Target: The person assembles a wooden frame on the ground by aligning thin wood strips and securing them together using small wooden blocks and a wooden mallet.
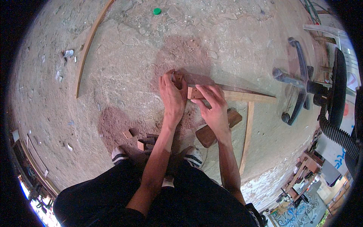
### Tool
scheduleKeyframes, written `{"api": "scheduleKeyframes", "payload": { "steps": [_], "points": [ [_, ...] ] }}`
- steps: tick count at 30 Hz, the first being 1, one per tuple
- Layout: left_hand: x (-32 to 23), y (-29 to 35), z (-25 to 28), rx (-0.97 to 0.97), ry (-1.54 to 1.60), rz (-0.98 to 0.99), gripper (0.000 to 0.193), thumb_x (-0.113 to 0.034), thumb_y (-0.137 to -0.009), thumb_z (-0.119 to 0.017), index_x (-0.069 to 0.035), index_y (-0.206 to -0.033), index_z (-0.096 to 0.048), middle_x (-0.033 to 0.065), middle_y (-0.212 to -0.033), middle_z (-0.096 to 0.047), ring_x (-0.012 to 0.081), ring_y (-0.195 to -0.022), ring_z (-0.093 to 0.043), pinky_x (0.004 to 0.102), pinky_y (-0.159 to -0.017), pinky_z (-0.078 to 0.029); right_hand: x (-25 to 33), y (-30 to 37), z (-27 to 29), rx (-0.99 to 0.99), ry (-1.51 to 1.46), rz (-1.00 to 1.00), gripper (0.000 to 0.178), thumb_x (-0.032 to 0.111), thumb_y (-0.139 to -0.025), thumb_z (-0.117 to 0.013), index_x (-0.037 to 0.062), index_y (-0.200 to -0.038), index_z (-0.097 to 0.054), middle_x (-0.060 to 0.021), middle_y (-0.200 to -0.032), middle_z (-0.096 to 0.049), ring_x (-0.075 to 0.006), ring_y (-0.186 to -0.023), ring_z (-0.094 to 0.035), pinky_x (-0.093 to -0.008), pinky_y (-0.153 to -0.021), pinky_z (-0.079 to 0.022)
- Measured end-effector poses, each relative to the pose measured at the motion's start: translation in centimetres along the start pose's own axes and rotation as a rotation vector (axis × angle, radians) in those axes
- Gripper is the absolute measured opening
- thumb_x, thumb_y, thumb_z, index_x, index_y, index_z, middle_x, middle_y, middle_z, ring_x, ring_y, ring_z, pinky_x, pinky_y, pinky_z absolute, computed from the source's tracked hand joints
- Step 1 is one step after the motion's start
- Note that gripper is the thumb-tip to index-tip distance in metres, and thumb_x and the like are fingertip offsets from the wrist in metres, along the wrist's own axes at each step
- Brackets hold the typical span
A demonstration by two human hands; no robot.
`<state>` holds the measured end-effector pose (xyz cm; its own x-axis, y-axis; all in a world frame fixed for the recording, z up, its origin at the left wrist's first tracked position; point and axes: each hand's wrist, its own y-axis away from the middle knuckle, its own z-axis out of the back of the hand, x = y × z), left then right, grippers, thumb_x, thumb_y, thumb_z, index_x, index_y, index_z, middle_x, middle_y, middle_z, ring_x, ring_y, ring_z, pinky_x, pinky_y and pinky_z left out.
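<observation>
My left hand (172, 99) is closed around a small reddish-brown wooden block (178, 79) with small dark holes in its face; the fingers hide part of it. Close beside it, my right hand (214, 102) grips a second wooden block (194, 93) between thumb and fingers. This one has a pale end and small holes. Both blocks are held above the floor, over reddish sawdust (181, 51). Below my right hand lies a larger dark brown piece of wood (207, 136).
Several small wooden blocks (141, 145) lie by my shoes (193, 156). Pale wooden strips (247, 132) meet at the right, and a long strip (89, 49) lies at the left. A black swivel-chair base (302, 72) stands right. A green cap (157, 11) lies far off.
</observation>
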<state>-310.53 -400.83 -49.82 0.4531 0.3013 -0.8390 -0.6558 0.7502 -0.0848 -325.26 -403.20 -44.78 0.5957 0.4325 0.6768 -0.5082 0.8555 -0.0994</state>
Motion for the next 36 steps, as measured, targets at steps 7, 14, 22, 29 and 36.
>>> {"api": "scheduleKeyframes", "payload": {
  "steps": [7, 14, 22, 29, 36],
  "points": [
    [0.9, 1.0, 1.4, 0.0, -0.063, -0.002, 0.036, -0.003, -0.082, -0.075, 0.004, -0.114, -0.061, 0.0194, -0.096, -0.065, 0.0376, -0.096, -0.06, 0.0458, -0.085, -0.051, 0.3, 0.0, 0.0, -0.016, -0.017, 0.015, 0.048, 0.02, -0.085, -0.081, 0.0134, -0.13, -0.068, -0.0172, -0.118, -0.066, -0.039, -0.109, -0.064, -0.0477, -0.091, -0.055],
    [5.5, 1.7, 7.7, -0.255, -0.11, 0.148, 0.024, -0.006, -0.083, -0.077, 0.004, -0.102, -0.066, 0.019, -0.097, -0.069, 0.0257, -0.086, -0.068, 0.037, -0.074, -0.055, 0.9, -0.1, 0.0, -0.038, -0.012, 0.002, 0.044, 0.015, -0.083, -0.082, 0.0123, -0.126, -0.07, -0.011, -0.115, -0.068, -0.0317, -0.106, -0.066, -0.0423, -0.088, -0.055],
    [6.8, 1.4, 16.7, -0.344, -0.277, 0.276, 0.024, -0.012, -0.082, -0.082, 0.002, -0.085, -0.062, 0.013, -0.072, -0.066, 0.0159, -0.066, -0.062, 0.0332, -0.064, -0.051, -0.9, -0.6, -0.8, 0.052, 0.046, 0.072, 0.043, 0.016, -0.084, -0.082, 0.0077, -0.125, -0.07, -0.0136, -0.116, -0.068, -0.0325, -0.107, -0.065, -0.0424, -0.089, -0.055],
    [5.0, 7.1, 12.0, -0.115, -0.118, 0.369, 0.033, -0.004, -0.076, -0.082, 0.001, -0.105, -0.065, 0.0188, -0.096, -0.07, 0.029, -0.089, -0.069, 0.039, -0.078, -0.055, -1.1, -1.1, -1.4, 0.07, 0.091, 0.063, 0.041, 0.013, -0.086, -0.08, 0.0039, -0.124, -0.069, -0.0169, -0.115, -0.069, -0.0344, -0.105, -0.067, -0.0429, -0.088, -0.055],
    [3.5, 7.4, 9.7, -0.084, -0.051, 0.144, 0.04, -0.006, -0.079, -0.078, 0.001, -0.116, -0.064, 0.0192, -0.099, -0.068, 0.0371, -0.093, -0.067, 0.0444, -0.082, -0.054, 0.9, -0.3, -1.5, 0.096, 0.057, 0.075, 0.044, 0.011, -0.084, -0.08, 0.0074, -0.127, -0.069, -0.0157, -0.117, -0.068, -0.0351, -0.108, -0.066, -0.0432, -0.09, -0.054]
  ]
}}
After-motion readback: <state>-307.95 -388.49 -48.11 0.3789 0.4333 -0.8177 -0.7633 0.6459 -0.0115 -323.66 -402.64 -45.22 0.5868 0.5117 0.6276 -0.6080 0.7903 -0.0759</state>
